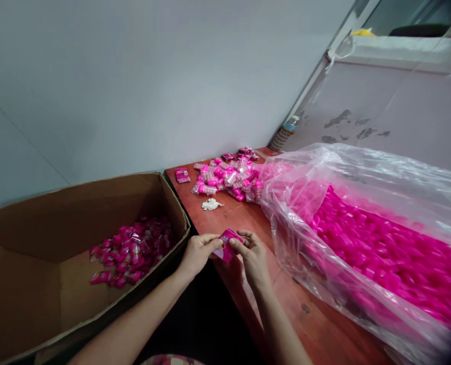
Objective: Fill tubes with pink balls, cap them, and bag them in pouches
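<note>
Both my hands grip one pink printed sleeve label [227, 245] above the table's near edge. My left hand [200, 252] pinches its left side between thumb and fingers. On the right side, my right hand [251, 252] has its thumb pressed on the label, fingers behind it. Beyond them lies a heap of small clear bottles with pink caps [229, 175]. A flat stack of pink labels [182, 175] rests at the table's left corner. Crumpled white material [211, 204] sits in front of the heap.
A cardboard box [24, 223] on the left holds many pink-wrapped bottles [134, 251]. On the red table [240, 218], a clear plastic bag [286, 223] full of pink caps [385, 258] takes up the right side. A woven-covered bottle [284, 134] stands in the back corner.
</note>
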A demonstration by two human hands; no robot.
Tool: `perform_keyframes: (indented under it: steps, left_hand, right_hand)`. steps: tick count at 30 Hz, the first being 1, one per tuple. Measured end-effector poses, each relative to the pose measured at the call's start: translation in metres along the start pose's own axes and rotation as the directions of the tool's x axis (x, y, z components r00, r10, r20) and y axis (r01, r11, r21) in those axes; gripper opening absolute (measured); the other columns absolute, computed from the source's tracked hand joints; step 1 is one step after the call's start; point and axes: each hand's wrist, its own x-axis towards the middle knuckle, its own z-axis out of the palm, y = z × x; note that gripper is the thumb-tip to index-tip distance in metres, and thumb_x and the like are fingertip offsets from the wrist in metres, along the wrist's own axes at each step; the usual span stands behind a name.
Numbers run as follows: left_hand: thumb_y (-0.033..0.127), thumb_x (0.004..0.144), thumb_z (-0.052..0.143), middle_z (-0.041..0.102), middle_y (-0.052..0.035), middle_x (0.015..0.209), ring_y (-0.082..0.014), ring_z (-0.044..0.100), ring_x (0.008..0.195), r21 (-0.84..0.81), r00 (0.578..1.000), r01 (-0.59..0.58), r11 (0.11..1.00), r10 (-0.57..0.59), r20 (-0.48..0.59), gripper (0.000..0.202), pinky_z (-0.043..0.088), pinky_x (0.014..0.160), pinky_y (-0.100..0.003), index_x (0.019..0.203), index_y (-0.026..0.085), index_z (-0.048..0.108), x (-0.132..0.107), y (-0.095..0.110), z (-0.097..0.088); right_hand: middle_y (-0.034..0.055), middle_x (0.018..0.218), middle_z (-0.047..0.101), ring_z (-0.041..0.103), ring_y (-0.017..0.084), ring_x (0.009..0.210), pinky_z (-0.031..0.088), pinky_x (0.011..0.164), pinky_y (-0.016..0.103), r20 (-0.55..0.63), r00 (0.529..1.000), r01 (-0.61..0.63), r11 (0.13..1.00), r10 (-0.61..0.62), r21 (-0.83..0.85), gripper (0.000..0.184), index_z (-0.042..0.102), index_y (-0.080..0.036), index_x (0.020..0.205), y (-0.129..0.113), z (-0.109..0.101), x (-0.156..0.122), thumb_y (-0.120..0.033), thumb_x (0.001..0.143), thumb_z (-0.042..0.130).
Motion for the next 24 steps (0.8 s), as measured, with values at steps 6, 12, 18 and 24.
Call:
perform_keyframes:
  steps: [6, 12, 18, 24]
  left_hand:
    - [0.028, 0.060, 0.070, 0.066, -0.0051, 0.069, -0.0141, 0.061, 0.057, -0.305, 0.976, 0.150, 0.940, -0.191, -0.109, 0.033, 0.049, 0.056, -0.025, 0.088, 0.011, 0.064, 0.001, 0.001, -0.008]
    - [0.027, 0.057, 0.072, 0.066, -0.0050, 0.071, -0.0118, 0.060, 0.055, -0.412, 0.975, 0.122, 0.903, -0.187, -0.120, 0.042, 0.048, 0.052, -0.022, 0.095, 0.011, 0.061, -0.001, 0.004, 0.002]
    - [0.033, 0.065, 0.066, 0.065, -0.0057, 0.070, -0.0129, 0.060, 0.058, -0.331, 0.987, 0.124, 0.935, -0.150, -0.054, 0.030, 0.050, 0.056, -0.023, 0.083, 0.010, 0.065, -0.005, 0.002, 0.013]
    - [0.041, 0.067, 0.063, 0.064, -0.0041, 0.065, -0.0152, 0.060, 0.059, -0.153, 0.993, 0.106, 0.983, -0.112, -0.034, 0.031, 0.051, 0.058, -0.028, 0.072, 0.011, 0.066, -0.006, -0.002, 0.002]
  right_hand:
    - [0.0012, 0.069, 0.062, 0.058, 0.019, 0.063, 0.043, 0.060, 0.031, -0.055, 0.992, 0.075, 0.889, -0.111, -0.452, 0.032, 0.056, -0.020, 0.087, 0.015, -0.016, 0.010, -0.035, 0.062, 0.068]
    - [0.0072, 0.088, 0.062, 0.056, 0.021, 0.077, 0.043, 0.067, 0.033, -0.074, 0.959, 0.187, 0.810, -0.272, -0.556, 0.034, 0.058, -0.019, 0.093, 0.003, -0.012, 0.008, -0.038, 0.065, 0.064]
    - [-0.0029, 0.064, 0.059, 0.054, 0.011, 0.056, 0.041, 0.053, 0.022, 0.052, 0.999, -0.007, 0.998, 0.010, -0.056, 0.028, 0.053, -0.019, 0.083, -0.002, 0.002, 0.002, -0.031, 0.063, 0.069]
    - [-0.0055, 0.054, 0.054, 0.045, 0.009, 0.044, 0.034, 0.045, 0.020, 0.071, 0.997, -0.002, 0.994, 0.010, -0.111, 0.023, 0.053, -0.018, 0.076, 0.007, 0.001, 0.004, -0.036, 0.068, 0.063]
